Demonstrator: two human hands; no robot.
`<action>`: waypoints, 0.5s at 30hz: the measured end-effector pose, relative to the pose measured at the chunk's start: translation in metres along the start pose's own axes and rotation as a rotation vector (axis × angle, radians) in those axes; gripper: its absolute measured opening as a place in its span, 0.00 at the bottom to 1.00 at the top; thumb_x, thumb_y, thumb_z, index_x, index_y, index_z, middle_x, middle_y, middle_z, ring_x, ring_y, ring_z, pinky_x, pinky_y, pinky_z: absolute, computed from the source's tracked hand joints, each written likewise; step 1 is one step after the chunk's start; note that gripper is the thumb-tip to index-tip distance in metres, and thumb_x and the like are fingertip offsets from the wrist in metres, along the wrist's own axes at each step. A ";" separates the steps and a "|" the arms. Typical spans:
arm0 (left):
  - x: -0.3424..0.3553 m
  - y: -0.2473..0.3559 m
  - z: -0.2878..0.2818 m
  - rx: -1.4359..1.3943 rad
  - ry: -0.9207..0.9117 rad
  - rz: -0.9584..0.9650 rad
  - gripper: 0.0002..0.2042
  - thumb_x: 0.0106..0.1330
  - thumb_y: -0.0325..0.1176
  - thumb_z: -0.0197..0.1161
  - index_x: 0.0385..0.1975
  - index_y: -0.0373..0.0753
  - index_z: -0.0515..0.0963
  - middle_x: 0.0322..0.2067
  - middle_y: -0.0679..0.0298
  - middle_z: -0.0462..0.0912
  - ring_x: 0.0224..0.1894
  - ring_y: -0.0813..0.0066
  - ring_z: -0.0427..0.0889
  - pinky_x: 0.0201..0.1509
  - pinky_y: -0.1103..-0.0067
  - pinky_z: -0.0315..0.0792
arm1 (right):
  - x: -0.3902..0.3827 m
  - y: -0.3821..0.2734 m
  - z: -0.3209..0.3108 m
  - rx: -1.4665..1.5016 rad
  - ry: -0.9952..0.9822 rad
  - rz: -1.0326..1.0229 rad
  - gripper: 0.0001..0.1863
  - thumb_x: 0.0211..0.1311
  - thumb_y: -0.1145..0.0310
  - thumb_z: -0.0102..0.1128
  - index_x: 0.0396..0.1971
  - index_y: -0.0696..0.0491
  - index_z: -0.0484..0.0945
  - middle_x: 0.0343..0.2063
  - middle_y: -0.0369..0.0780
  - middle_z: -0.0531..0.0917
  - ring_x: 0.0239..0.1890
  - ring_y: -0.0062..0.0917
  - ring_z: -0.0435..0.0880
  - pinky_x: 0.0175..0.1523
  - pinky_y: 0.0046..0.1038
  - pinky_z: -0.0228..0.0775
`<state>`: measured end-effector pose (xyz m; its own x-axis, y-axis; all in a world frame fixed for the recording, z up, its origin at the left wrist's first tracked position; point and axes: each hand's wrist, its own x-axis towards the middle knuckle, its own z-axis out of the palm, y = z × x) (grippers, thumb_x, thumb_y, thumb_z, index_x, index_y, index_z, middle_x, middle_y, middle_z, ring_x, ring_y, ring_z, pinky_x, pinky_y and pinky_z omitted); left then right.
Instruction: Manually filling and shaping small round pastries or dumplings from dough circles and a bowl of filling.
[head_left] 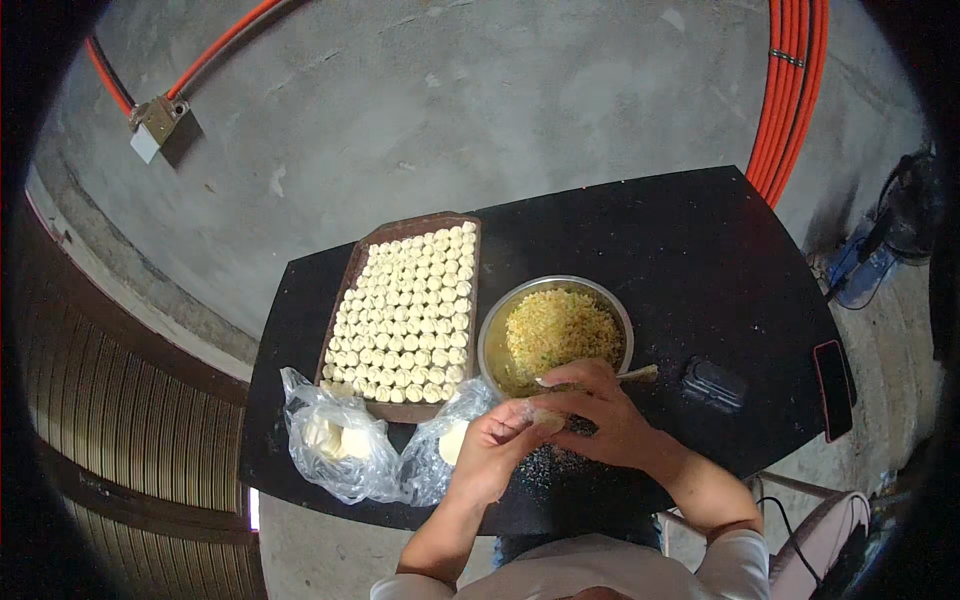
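Bare concrete floor with orange conduit runs at top left and top right; a black desk sits in the middle of it. On the desk, left of centre: a brown tray packed with neat rows of small pale folded dumplings. Right of the tray, touching or nearly so: a round metal bowl of crumbly yellow filling flecked with green. Front left: two crumpled clear plastic bags with pale wrapper stacks inside, one just beside the left hand. Right side: a small dark case and a phone at the desk edge, both well apart from the hands. Both hands meet just in front of the bowl's near rim. A thin pale dumpling wrapper sits between them, small, mostly covered. Left hand fingers curl under it, cupping it. Right hand fingers close down over it from the bowl side, pinching. A pale utensil handle pokes out past the right hand at the bowl rim; grip on it can't be made out.
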<state>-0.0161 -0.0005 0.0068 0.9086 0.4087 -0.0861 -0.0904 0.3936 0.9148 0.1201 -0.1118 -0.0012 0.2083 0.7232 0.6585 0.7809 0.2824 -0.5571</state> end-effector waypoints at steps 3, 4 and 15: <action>0.000 -0.001 0.000 -0.008 -0.012 -0.010 0.11 0.61 0.19 0.54 0.44 0.30 0.72 0.40 0.60 0.79 0.42 0.77 0.78 0.48 0.83 0.72 | -0.002 0.002 0.004 0.069 0.042 0.014 0.21 0.39 0.72 0.70 0.39 0.51 0.77 0.42 0.39 0.73 0.46 0.32 0.72 0.52 0.33 0.62; 0.000 -0.001 0.000 -0.010 -0.015 -0.015 0.11 0.61 0.19 0.54 0.44 0.30 0.72 0.40 0.60 0.79 0.42 0.77 0.78 0.48 0.83 0.72 | -0.003 0.002 0.006 0.069 0.041 0.013 0.21 0.39 0.72 0.70 0.39 0.51 0.77 0.42 0.39 0.73 0.46 0.32 0.72 0.52 0.33 0.62; 0.001 0.000 0.003 -0.193 -0.026 -0.049 0.11 0.61 0.18 0.52 0.44 0.30 0.71 0.42 0.59 0.78 0.45 0.75 0.76 0.49 0.80 0.71 | -0.008 0.001 0.013 0.086 0.123 0.096 0.25 0.40 0.72 0.69 0.43 0.51 0.73 0.42 0.41 0.72 0.47 0.33 0.71 0.52 0.32 0.63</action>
<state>-0.0141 -0.0025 0.0079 0.9239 0.3646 -0.1157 -0.1203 0.5641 0.8169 0.1113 -0.1085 -0.0134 0.3544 0.6683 0.6541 0.7020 0.2720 -0.6582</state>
